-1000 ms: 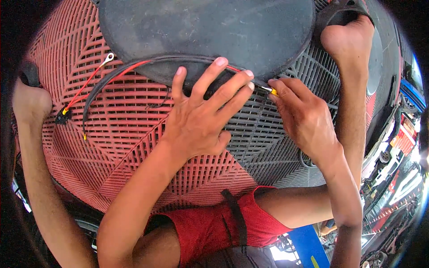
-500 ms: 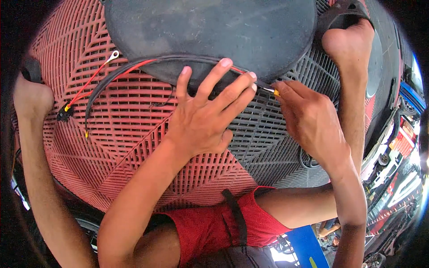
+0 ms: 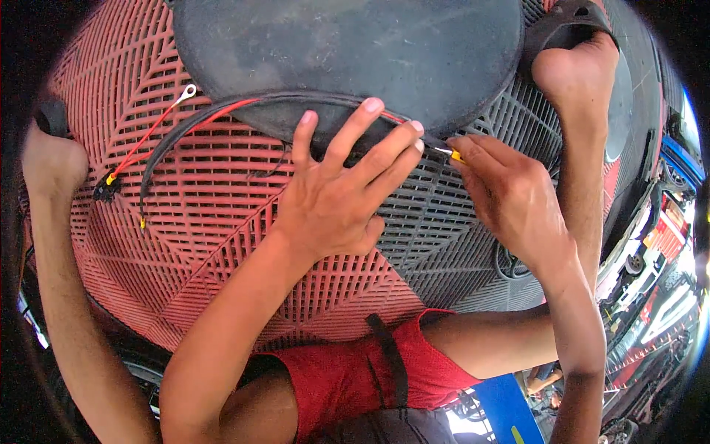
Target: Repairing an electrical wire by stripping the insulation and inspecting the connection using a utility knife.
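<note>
A wiring harness [image 3: 177, 137], black-sleeved with red wires, arches across the lower edge of a round dark disc [image 3: 355, 52]. At its left end are a silvery ring terminal [image 3: 190, 91] on a red wire, a black connector [image 3: 109, 185] and a yellow-tipped end. My left hand [image 3: 340, 185] lies palm down with fingers spread, its fingertips over the harness. To its right, my right hand [image 3: 514, 185] is closed in a pinch on a small yellow piece with a thin silvery tip [image 3: 456, 155], just at the harness's right part. Its kind is hidden by my fingers.
Red and black slatted floor tiles [image 3: 222, 266] lie underneath. My bare legs flank the work, with my left foot [image 3: 55, 159] and right foot [image 3: 573, 78] in dark footwear. A small black loop [image 3: 510, 264] lies near my right wrist. Clutter lines the far right.
My right hand has shifted very slightly, and the yellow piece with its silvery tip has tilted a little. My left hand and the harness have stayed in place.
</note>
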The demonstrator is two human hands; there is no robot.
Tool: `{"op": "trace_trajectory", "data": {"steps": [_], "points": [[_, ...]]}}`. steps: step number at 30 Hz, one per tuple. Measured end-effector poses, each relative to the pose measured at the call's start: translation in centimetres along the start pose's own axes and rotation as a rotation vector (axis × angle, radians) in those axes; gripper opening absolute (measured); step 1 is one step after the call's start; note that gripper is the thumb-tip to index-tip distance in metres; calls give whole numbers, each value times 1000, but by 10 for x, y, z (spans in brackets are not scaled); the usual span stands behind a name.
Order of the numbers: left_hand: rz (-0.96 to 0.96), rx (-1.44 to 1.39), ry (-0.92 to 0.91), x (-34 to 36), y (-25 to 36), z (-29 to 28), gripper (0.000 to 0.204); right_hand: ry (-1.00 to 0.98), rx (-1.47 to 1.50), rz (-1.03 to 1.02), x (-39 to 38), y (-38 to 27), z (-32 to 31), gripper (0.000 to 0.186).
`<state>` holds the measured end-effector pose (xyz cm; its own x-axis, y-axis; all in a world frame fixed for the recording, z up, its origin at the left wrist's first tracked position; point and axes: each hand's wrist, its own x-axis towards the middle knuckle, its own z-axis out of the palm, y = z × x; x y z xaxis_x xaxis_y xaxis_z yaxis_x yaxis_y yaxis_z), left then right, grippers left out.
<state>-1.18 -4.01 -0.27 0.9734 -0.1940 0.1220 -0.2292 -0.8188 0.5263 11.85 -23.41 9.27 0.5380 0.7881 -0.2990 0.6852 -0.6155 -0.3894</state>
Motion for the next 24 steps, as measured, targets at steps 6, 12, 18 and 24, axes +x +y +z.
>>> {"op": "trace_trajectory", "data": {"steps": [6,12,18,24], "points": [[10,7,-7,0,0,0,88,-3,-70,22,2,-5,1,23],[0,8,1,-1,1,0,88,16,-48,1,0,-2,3,24],[-1,12,15,-2,0,2,89,-52,-103,53,0,-11,-2,26],[4,3,23,-1,0,2,87,-91,-85,81,-1,-10,-4,29]]}}
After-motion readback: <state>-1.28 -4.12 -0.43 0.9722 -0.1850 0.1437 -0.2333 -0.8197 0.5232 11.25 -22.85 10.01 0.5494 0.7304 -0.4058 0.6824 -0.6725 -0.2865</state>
